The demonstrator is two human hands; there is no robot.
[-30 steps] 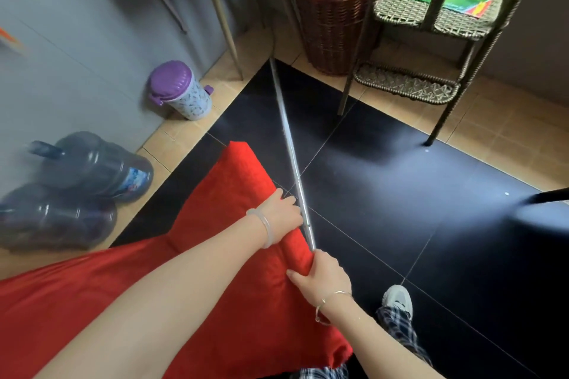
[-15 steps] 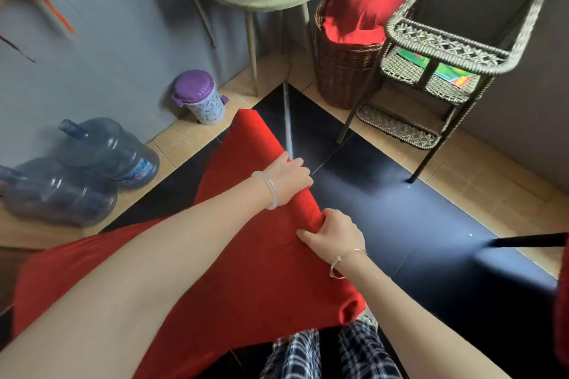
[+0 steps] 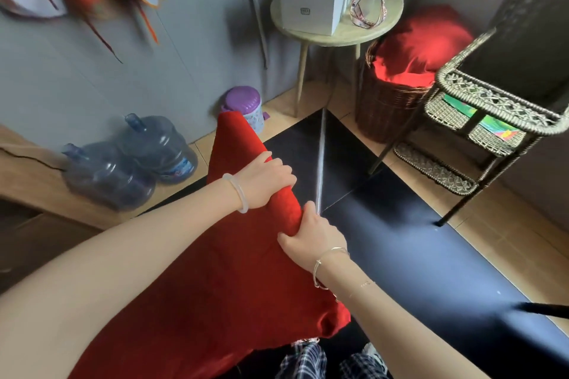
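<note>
Left hand (image 3: pixel 264 181) and right hand (image 3: pixel 311 234) each grip the cloth (image 3: pixel 215 271) edge; rod (image 3: pixel 320 157) mostly bare, so sleeving probably barely begun.

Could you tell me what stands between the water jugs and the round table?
A small purple-lidded bin stands there, partly hidden by the red cloth, in the head view.

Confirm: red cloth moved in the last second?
Yes. The red cloth went up and forward: its top corner now overlaps the purple bin, which it earlier stopped short of.
</note>
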